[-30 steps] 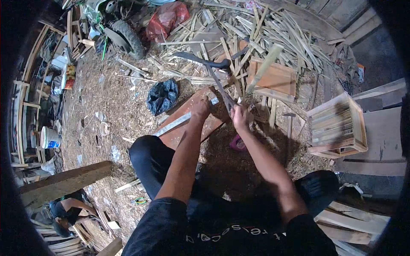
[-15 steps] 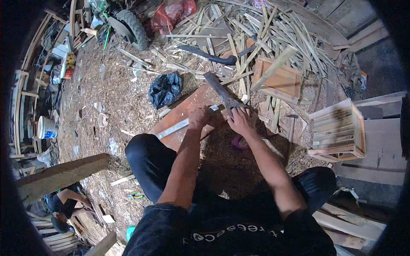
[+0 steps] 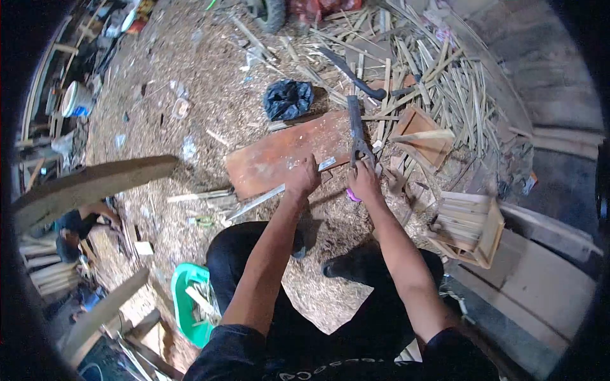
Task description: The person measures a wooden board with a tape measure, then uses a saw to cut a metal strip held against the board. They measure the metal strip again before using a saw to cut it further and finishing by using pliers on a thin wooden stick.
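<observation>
Black short-sleeved T-shirt (image 3: 254, 355) with pale lettering — black trousers (image 3: 241, 254), dark shoes (image 3: 340, 267)

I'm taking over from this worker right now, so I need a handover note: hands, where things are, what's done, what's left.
Left hand: closed on the wooden strip, holding it near one end on the reddish board.
Right hand: gripping the machete, blade pointing away over the board, beside the strip's end; contact unclear.
Nearby: pile of strips beyond the board, slatted crate to the right, black bag past the board's far edge.
Done: many strips lie piled; no cut shows on this one.
Left: probably working this strip with the blade.
</observation>
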The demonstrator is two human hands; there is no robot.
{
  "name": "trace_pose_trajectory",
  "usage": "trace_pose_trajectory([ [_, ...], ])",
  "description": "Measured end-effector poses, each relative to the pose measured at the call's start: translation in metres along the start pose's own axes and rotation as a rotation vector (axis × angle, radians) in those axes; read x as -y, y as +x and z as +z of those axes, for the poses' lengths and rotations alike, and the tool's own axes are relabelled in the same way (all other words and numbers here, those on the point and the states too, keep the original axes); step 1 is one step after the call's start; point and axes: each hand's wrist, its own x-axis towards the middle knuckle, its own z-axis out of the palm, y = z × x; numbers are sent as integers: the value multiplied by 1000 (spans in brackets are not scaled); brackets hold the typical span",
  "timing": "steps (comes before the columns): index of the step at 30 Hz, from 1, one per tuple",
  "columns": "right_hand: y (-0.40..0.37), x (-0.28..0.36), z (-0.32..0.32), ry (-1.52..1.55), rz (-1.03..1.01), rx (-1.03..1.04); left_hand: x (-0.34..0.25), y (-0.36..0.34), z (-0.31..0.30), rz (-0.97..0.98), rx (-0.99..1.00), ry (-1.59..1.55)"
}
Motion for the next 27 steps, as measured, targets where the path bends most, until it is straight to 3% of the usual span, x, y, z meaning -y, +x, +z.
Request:
trace_pose_trajectory([
  [1,-11,13,-7,12,3,37,9,-12,-3,55,-31,72],
  [3,-29,36,-11,19,-57,55,12,-45,-26,-81,1,-4],
  [5,-54,54,-17,5,-25,240,21,-81,-37,-206,44,-18],
  [9,-105,93,-29,25,-25,396,45,-163,-60,-282,56,-65],
  [12,-127,120,-36,36,-63,470,66,-220,-47,-487,0,-181],
  [13,-135,131,-40,30,-79,492,73,-242,-39,-464,-122,-214],
  [16,-155,162,-47,70,-96,540,92,-290,-29,-583,-226,-370],
  [21,-151,204,-32,67,-266,569,117,-332,-39,-810,-339,-514],
  [27,-132,253,28,-37,-319,634,180,-332,-23,-836,-291,-629],
])
